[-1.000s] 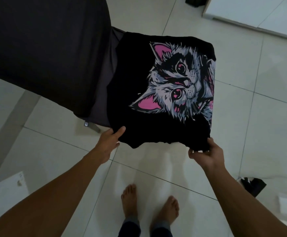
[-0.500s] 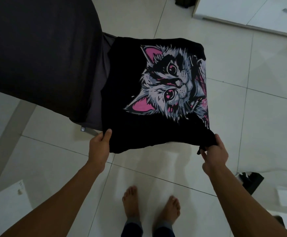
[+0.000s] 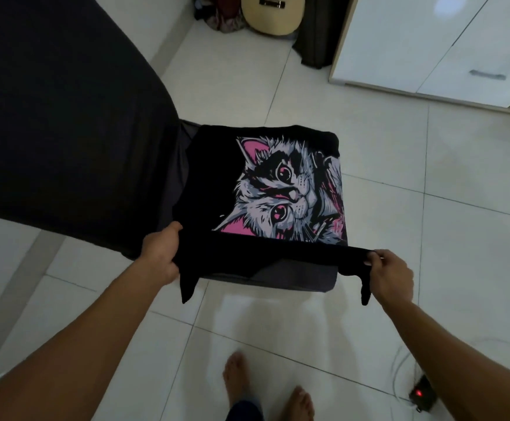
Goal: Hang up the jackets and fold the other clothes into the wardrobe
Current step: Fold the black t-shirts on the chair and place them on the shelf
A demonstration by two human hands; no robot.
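Note:
A black T-shirt [image 3: 217, 177] with a grey and pink cat print lies spread on the corner of a bed with a dark sheet [image 3: 65, 117]. Its near edge is lifted and folded over toward the print. My left hand [image 3: 161, 256] grips the left end of that fold. My right hand [image 3: 390, 276] pinches the right end, with a bit of cloth hanging below each hand. The white wardrobe [image 3: 429, 47] stands at the far right with its doors closed.
A guitar [image 3: 270, 13] leans at the far wall beside a dark curtain [image 3: 317, 31] and a small heap of cloth [image 3: 220, 19]. White tiled floor [image 3: 460, 208] lies around the bed. A black power strip with a red light [image 3: 420, 393] sits by my right forearm. My bare feet are below.
Both hands have lifted the shirt's near edge and drawn it up over the lower part of the cat print. The view has tilted up, showing the guitar and wardrobe.

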